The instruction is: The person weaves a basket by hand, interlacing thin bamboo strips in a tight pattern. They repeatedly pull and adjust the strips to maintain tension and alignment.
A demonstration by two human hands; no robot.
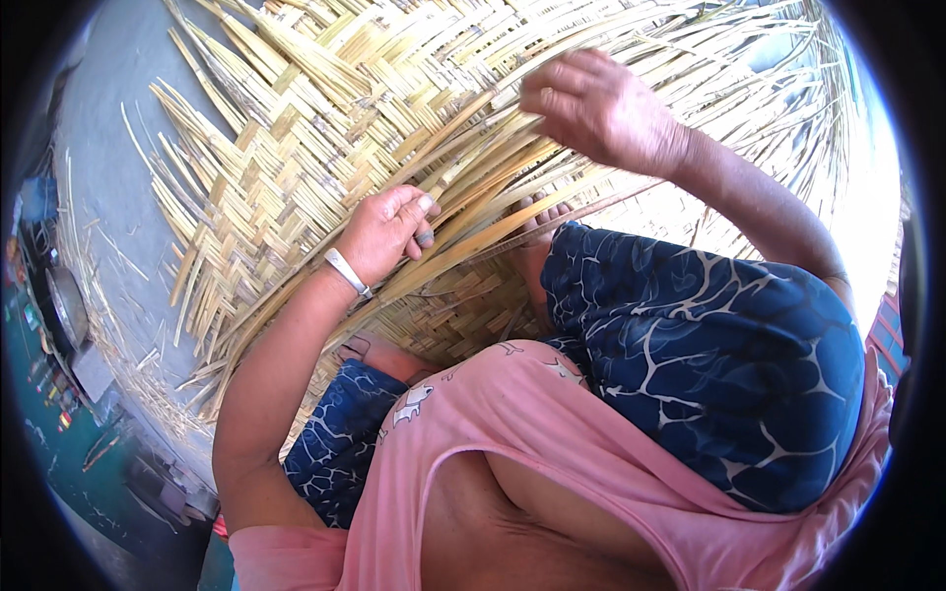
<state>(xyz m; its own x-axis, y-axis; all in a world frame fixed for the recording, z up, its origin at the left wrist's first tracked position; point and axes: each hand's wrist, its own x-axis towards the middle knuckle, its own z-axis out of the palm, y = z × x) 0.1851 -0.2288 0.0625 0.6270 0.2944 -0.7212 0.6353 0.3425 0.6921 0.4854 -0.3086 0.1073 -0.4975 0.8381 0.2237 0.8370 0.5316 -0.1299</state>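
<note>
A mat woven from flat, straw-coloured reed strips (286, 182) spreads on the floor in front of me, in a zigzag weave. Loose, unwoven strips (493, 197) lie in a long bundle across its near side and fan out to the right. My left hand (387, 233), a pale bangle at its wrist, rests at this bundle with fingers curled and thumb pressed in; what is between them is hidden. Farther right, my right hand (603, 110) is over the loose strips, fingers bent and smeared by motion, so its hold is unclear.
My bare foot (537, 219) rests at the mat's near edge beside my blue patterned clothing (700, 355). Stray straw bits (148, 384) lie on the grey floor (103, 197) to the left. A round metal vessel (67, 305) and small items stand at the far left.
</note>
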